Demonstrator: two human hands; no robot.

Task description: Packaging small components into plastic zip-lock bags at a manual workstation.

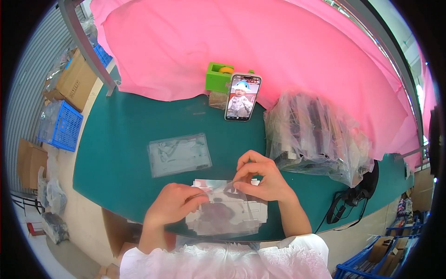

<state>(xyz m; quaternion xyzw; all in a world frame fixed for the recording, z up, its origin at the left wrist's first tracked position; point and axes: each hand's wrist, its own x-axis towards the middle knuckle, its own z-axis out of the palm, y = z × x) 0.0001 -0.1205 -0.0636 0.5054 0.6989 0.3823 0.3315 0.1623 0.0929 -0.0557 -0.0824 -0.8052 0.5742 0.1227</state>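
Observation:
Both hands pinch the upper edge of a clear plastic bag (pixel 237 211) near the front of the green table. My left hand (pixel 173 204) is closed on its left side, thumb against the fingers. My right hand (pixel 261 179) pinches it higher up on the right, the other fingers curled. Beneath the bag lies a stack of flat white die-cut card sheets (pixel 260 211), partly seen through the plastic. Beyond my left hand rests a flat pile of clear plastic bags (pixel 180 154).
A phone (pixel 242 97) leans against a green tape dispenser (pixel 216 80) at the back. Right of it stands a large filled plastic bag (pixel 316 139). A black strapped item (pixel 349 200) lies at the right. Pink cloth (pixel 186 46) hangs behind the table (pixel 116 158); blue crates (pixel 67 125) stand left.

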